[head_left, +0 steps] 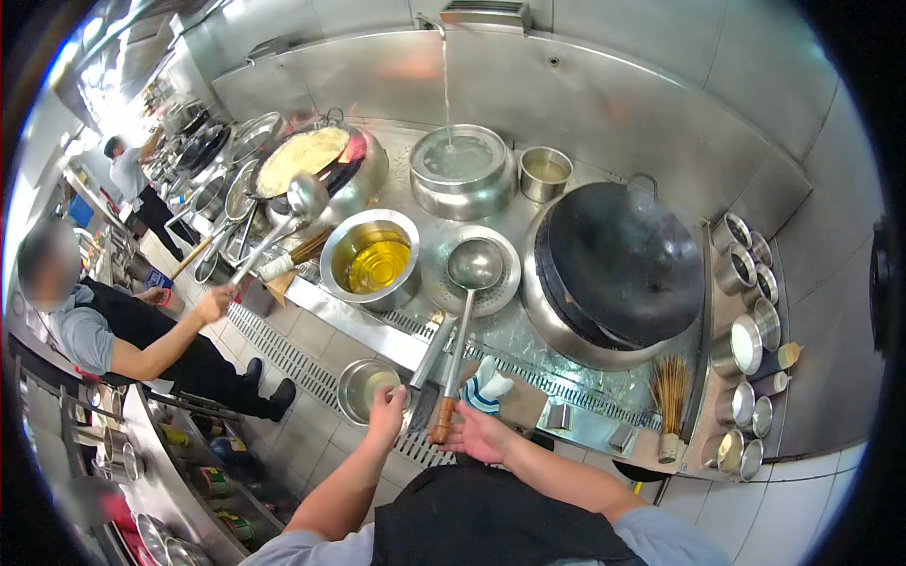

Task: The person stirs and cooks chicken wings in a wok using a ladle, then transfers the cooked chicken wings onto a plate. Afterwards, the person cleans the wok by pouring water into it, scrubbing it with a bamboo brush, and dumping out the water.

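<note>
My left hand (385, 417) pinches the rim of a small metal bowl (351, 389), which hangs tilted in front of the stove edge with some pale liquid in it. Beside the wooden handle of a ladle (442, 420), my right hand (483, 436) is open, palm up, its fingertips at or just under the handle; whether they touch it I cannot tell. The ladle's bowl rests in a perforated strainer (436, 285), whose handle runs alongside. Left of it stands a metal pot of yellow oil (376, 267). A blue-striped white cloth (487, 387) lies near my right hand.
A large dark wok (623, 264) sits at the right. Water runs into a round basin (459, 156), with a small pot (545, 174) beside it. A bamboo brush (669, 401) and several seasoning containers (746, 344) line the right. At left, a co-worker (142, 330) holds another ladle (304, 196).
</note>
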{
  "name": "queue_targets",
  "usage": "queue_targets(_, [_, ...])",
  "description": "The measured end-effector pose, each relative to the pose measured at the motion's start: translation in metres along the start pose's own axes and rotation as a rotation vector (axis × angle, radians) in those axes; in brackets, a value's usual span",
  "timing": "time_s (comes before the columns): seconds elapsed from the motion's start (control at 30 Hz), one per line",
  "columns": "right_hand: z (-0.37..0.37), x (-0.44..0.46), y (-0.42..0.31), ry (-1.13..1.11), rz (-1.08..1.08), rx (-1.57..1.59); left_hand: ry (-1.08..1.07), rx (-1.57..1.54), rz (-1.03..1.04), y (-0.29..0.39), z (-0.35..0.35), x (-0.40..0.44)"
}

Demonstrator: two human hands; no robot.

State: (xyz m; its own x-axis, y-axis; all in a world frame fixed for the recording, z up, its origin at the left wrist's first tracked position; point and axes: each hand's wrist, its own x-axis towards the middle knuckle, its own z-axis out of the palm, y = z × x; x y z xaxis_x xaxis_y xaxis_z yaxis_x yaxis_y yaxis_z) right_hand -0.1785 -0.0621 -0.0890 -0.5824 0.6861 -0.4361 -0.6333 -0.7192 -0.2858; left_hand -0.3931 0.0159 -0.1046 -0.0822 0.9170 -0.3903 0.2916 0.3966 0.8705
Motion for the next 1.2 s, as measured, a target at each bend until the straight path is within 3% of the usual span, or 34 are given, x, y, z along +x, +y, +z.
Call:
queue_targets(0.07, [-0.009, 0.0, -0.007, -0.121, -0.081, 0.186, -0.093, -0.204, -0.091, 0.01, 0.008, 0.008])
queue_targets(0.13, [-0.001, -0.024, -0.037, -0.043, -0.218, 0.189, -0.181, -0.342, -0.16, 0.016, 0.016, 0.015])
queue_targets(0.23, [0.046, -0.066, -0.101, 0.498, -0.308, -0.283, -0.236, -0.415, -0.216, 0.006, 0.025, 0.022])
queue_targets(0.3, [0.049, -0.059, -0.132, 0.671, -0.451, -0.627, -0.3, -0.437, -0.267, -0.002, 0.032, 0.028])
queue_targets(0.37, [0.063, -0.043, -0.181, 0.726, -0.535, -0.811, -0.353, -0.468, -0.311, 0.0, 0.038, 0.028])
queue_targets(0.47, [0.067, 0.012, -0.263, 0.84, -0.7, -1.026, -0.438, -0.56, -0.532, 0.033, 0.037, 0.013])
queue_targets(0.57, [0.07, 0.057, -0.318, 0.919, -0.692, -1.094, -0.66, -0.72, -0.571, 0.06, 0.043, 0.018])
queue_targets(0.6, [0.062, 0.075, -0.331, 0.979, -0.68, -1.102, -0.663, -0.633, -0.553, 0.065, 0.05, 0.023])
queue_targets(0.7, [0.058, 0.09, -0.347, 0.812, -0.521, -0.842, -0.657, -0.526, -0.567, 0.076, 0.064, 0.047])
queue_targets(0.73, [0.058, 0.09, -0.349, 0.628, -0.52, -0.606, -0.619, -0.451, -0.492, 0.08, 0.068, 0.054])
queue_targets(0.77, [0.06, 0.089, -0.349, 0.625, -0.518, -0.604, -0.584, -0.378, -0.419, 0.088, 0.072, 0.059])
queue_targets(0.83, [0.064, 0.083, -0.349, 0.266, -0.472, -0.015, -0.547, -0.355, -0.41, 0.105, 0.08, 0.07])
queue_targets(1.0, [0.092, 0.046, -0.329, 0.199, -0.443, 0.116, -0.5, -0.239, -0.339, 0.129, 0.092, 0.093])
queue_targets(1.2, [0.106, -0.015, -0.295, 0.194, -0.363, -0.072, -0.49, -0.277, -0.35, 0.146, 0.1, 0.099])
